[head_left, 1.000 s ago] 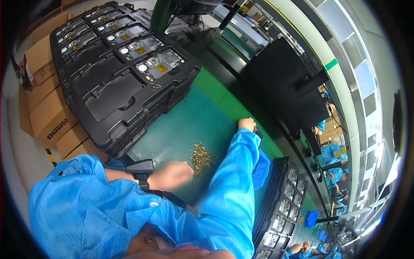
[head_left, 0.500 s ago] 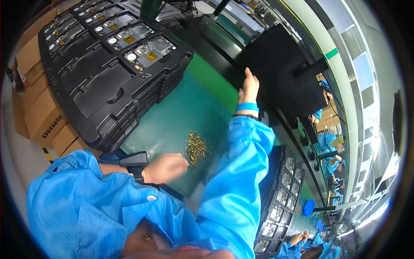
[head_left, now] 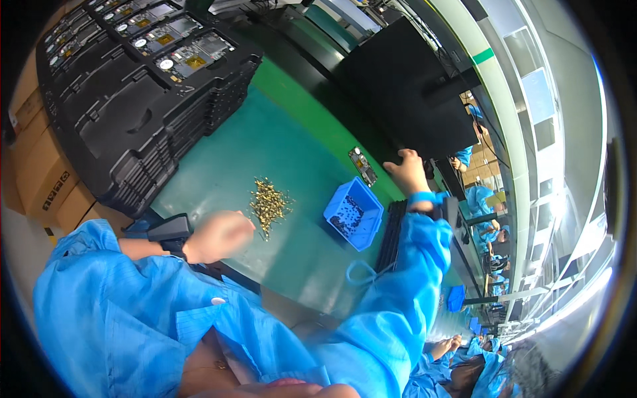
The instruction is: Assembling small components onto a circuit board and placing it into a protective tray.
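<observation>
My left hand (head_left: pixel 220 235) is smeared by motion just left of a loose pile of small gold-coloured metal parts (head_left: pixel 267 204) on the green mat; its fingers cannot be made out. Farther off, my right hand (head_left: pixel 408 174) has its fingers apart and nothing visible in them. Beside its fingertips a small circuit board (head_left: pixel 362 166) lies on the mat. A blue plastic bin (head_left: pixel 377 219) holding small dark parts stands between the gold pile and my right forearm.
Stacked black trays (head_left: pixel 192 123) with circuit boards in some pockets rise at the left, next to cardboard boxes (head_left: pixel 56 176). A black monitor (head_left: pixel 405 86) stands at the back. Another dark stack (head_left: pixel 393 232) sits beyond the bin. People in blue work at the right.
My right arm has swung to the right, and the blue bin and circuit board have come into view. The whole view has shifted, moving the trays and gold pile leftward in it.
</observation>
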Demonstrator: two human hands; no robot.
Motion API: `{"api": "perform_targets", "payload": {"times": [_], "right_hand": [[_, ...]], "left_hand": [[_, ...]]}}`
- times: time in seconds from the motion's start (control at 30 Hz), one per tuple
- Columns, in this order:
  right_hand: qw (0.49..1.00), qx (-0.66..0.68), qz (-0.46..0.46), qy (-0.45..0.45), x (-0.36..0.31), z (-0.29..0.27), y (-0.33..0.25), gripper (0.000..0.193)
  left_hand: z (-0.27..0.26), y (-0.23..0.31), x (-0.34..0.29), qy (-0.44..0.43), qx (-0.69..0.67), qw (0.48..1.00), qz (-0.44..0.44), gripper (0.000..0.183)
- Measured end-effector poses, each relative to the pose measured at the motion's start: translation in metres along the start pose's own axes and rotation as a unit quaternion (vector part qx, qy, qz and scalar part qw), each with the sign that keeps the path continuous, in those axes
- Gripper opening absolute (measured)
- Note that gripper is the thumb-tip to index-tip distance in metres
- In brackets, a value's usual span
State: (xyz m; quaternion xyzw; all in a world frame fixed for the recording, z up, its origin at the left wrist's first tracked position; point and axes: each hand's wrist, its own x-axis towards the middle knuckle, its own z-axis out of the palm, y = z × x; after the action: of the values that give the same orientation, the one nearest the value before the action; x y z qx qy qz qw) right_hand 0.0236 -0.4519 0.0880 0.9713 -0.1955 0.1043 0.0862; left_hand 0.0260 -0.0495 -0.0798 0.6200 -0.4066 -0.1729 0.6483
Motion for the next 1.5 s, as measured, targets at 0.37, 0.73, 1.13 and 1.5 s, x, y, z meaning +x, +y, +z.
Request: {"api": "perform_targets", "payload": {"times": [0.37,0.73,1.13,1.5], "right_hand": [[0.955,-0.094,0.033,-0.28,0.055,0.136,0.052,0.104],[0.926,-0.23,-0.297,-0.036,0.055,0.141,0.043,0.064],[0.938,-0.236,-0.156,0.202,0.008,0.018,0.03,0.061],[0.912,0.161,-0.341,0.162,-0.209,-0.112,-0.169,0.043]], "left_hand": [[0.004,0.005,-0.001,0.0,0.075,0.997,0.017,0.014],[0.008,-0.011,0.006,0.025,0.084,0.996,0.02,0.009],[0.005,0.006,0.0,0.015,0.087,0.996,0.032,0.009],[-0.044,0.065,-0.041,-0.179,-0.13,0.974,-0.045,0.021]]}}
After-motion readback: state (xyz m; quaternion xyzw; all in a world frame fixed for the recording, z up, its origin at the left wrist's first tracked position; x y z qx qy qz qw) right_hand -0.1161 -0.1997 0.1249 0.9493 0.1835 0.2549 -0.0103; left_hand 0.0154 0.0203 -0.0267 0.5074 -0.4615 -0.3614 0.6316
